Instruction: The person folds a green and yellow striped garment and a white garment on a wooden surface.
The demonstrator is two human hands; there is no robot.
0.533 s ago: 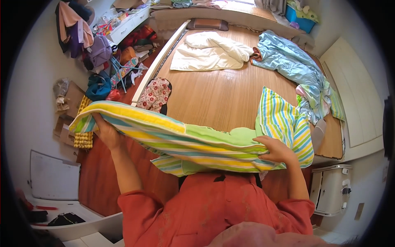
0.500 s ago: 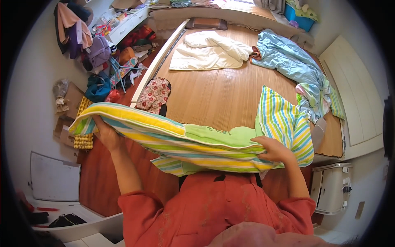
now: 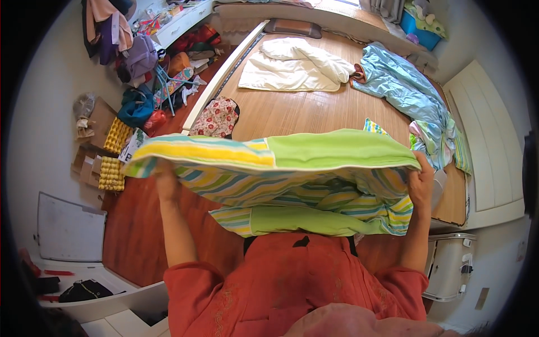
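Note:
A bed cover [image 3: 342,147] of plain light green with yellow, blue and white stripes stretches across in front of me. My left hand [image 3: 167,182] is closed on its left end, the fingers partly hidden under the cloth. At the other end, my right hand [image 3: 421,177] grips the edge near the green corner. The upper edge is pulled nearly straight between both hands. Below it the striped cloth sags in folds, and a lower green band lies against my waist. One striped corner shows beyond the cover, over the bed.
Ahead is a bed with a woven mat [image 3: 303,112], bearing a white quilt [image 3: 297,64], a light blue quilt [image 3: 398,78] and a flowered cloth [image 3: 216,117]. Bags and a blue-legged stool [image 3: 167,90] crowd the left floor. A pale suitcase [image 3: 449,267] stands at right.
My right hand has moved right and up to the cover's green corner, drawing its edge taut. The striped part lying over the bed's near side has been pulled in, mostly behind the cover.

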